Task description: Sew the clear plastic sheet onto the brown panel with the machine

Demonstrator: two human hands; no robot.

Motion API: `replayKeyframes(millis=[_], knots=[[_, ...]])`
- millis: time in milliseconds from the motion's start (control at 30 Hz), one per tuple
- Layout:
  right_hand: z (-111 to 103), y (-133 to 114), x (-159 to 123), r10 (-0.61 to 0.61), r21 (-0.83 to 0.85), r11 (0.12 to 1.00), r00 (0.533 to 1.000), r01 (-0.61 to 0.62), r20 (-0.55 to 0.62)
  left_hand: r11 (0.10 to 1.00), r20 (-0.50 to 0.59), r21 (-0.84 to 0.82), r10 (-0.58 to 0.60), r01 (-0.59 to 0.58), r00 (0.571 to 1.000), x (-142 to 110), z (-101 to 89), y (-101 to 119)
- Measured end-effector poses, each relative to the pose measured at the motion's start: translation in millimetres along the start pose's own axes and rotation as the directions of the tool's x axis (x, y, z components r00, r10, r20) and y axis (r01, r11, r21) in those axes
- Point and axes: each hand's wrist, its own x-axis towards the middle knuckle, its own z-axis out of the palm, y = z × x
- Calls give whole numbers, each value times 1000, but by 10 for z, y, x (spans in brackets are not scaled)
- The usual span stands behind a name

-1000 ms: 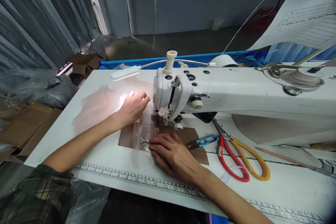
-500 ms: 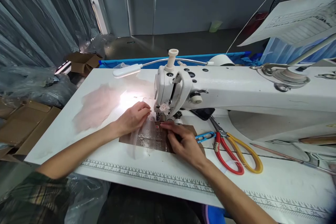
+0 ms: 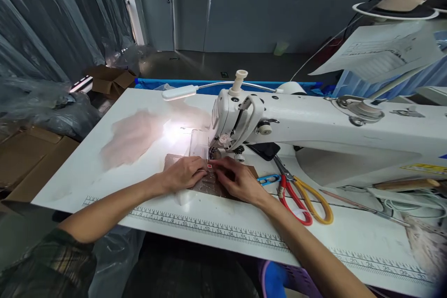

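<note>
My left hand (image 3: 185,173) lies just in front of the sewing machine's needle area, its fingers bent and closed on a strip of sheer pale fabric (image 3: 199,142). Close on its right, my right hand (image 3: 239,178) pinches at the same fabric, with its fingertips beside a small red mark. Both hands rest over a brown, shiny, tape-covered plate (image 3: 209,189) on the table. The white sewing machine (image 3: 232,116) stands right behind the fingers, and its presser foot (image 3: 214,153) is partly hidden. What lies exactly between the fingertips is hard to see.
Sheer pink fabric (image 3: 134,135) lies on the table at left, under a white lamp (image 3: 179,92). Blue thread snips (image 3: 268,179) and scissors with red and yellow handles (image 3: 316,200) lie right of my right hand. A printed ruler (image 3: 195,225) runs along the front edge.
My left hand has come down and towards me, from beside the presser foot to the plate, close to my right hand. The view has shifted slightly.
</note>
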Motion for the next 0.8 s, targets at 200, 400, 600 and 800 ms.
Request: replayKeyframes(millis=[200,400,600,800], knots=[[62,-36,160,69,-77,995,990,-60,123,911,-10,-204,-367,357,930,13,-72,51],[138,26,125,140,3,990,988,-141,70,798,68,-443,-425,409,902,15,-54,11],[160,15,122,157,-4,988,987,-156,30,790,61,-455,-434,412,899,17,-32,-9],[242,27,152,138,-141,977,980,-158,-142,825,61,-410,-401,389,914,15,-54,13]])
